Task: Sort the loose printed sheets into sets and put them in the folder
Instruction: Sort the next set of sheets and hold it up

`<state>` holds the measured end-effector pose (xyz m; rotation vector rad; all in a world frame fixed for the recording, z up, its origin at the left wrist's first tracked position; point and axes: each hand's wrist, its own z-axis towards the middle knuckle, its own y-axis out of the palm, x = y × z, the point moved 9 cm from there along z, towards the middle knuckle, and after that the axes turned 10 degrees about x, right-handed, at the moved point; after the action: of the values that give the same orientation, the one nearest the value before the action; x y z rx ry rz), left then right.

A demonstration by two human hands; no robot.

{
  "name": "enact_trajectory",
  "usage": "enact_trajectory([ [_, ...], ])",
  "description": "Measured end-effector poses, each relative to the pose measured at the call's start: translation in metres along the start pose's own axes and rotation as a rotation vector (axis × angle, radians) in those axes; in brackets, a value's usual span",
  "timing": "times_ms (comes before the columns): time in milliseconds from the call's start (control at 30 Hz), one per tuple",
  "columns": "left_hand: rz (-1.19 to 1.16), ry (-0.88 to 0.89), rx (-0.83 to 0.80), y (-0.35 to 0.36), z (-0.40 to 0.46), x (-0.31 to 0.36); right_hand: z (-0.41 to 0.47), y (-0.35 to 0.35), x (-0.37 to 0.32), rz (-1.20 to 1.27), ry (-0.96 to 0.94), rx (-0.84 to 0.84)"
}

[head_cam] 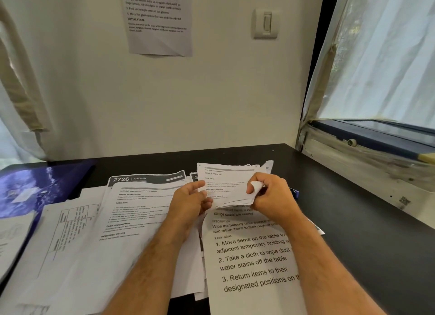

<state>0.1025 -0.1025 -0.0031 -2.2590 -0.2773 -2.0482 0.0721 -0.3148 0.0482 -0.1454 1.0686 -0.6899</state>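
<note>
Both hands, left (190, 202) and right (270, 194), pinch a small stack of printed sheets (226, 185) lifted above the worktop (341, 220), top edge pointing away, long axis roughly fore-and-aft.

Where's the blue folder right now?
In the head view the blue folder lies at the far left of the black table, partly under the spread sheets, well left of both hands.

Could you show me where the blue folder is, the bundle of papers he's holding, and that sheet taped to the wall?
blue folder (35, 185): head view, on its glossy cover at the table's left.
held bundle of sheets (226, 180): head view, on the top page between both hands.
wall sheet (157, 20): head view, on its printed middle.
</note>
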Motion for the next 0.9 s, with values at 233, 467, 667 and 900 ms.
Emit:
enact_trajectory([
  [233,0.381,0.289,0.203,0.003,0.024,0.035,0.006,-0.016,0.014,0.013,0.039,0.058],
  [467,0.775,0.321,0.218,0.017,0.045,0.01,0.008,-0.012,0.015,0.007,0.018,0.021],
  [667,0.671,0.338,0.188,0.013,0.043,0.01,0.012,-0.016,0.026,-0.094,0.058,0.021],
  [900,0.383,0.501,-0.043,0.031,0.018,0.032,0.006,-0.014,0.009,0.086,0.041,0.063],
])
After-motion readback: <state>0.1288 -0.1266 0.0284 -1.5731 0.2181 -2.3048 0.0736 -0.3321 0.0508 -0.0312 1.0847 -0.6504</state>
